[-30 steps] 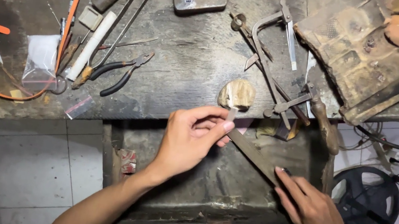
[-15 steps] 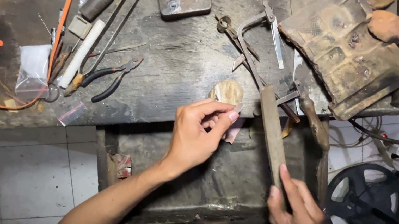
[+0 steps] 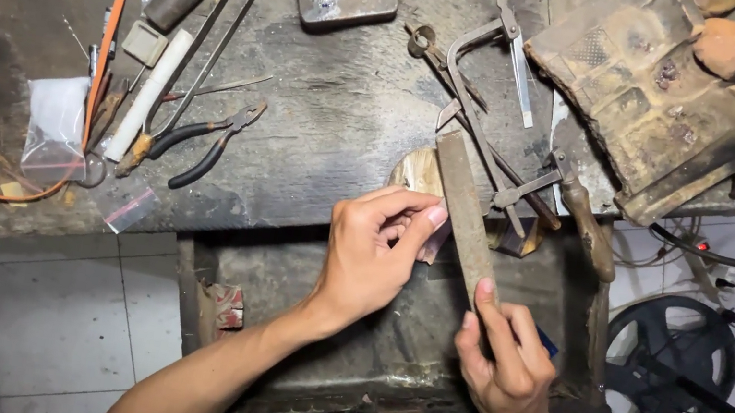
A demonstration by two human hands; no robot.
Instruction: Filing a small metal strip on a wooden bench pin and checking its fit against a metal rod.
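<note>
- Head view, looking down at a dark, scarred workbench (image 3: 331, 123); I place everything from the pale wooden bench peg (image 3: 418, 171) at the bench's front edge.
- My left hand (image 3: 375, 251) sits just in front of the peg, thumb and fingertips pressed together on something small at the peg's tip; the piece is too hidden to identify.
- My right hand (image 3: 504, 363) is in front and to the right of the peg, fingers wrapped tight around the near end of a long flat file (image 3: 463, 216), index finger laid along it.
- The file runs up from my right hand to the peg's right side, its blade passing right beside my left fingertips.
- Below the peg and under both hands lies an open, grimy drawer tray (image 3: 308, 343).
- Left of the peg, on the bench, lie black-handled pliers (image 3: 202, 143), and further left a white stick (image 3: 149, 96) and a clear plastic bag (image 3: 54, 126).
- Right behind the peg rests a metal saw frame (image 3: 482, 54).
- Far right of the peg sits a worn, rusty block (image 3: 650, 103).
- An orange cable (image 3: 106, 41) loops along the bench's left end, well apart from the peg.
</note>
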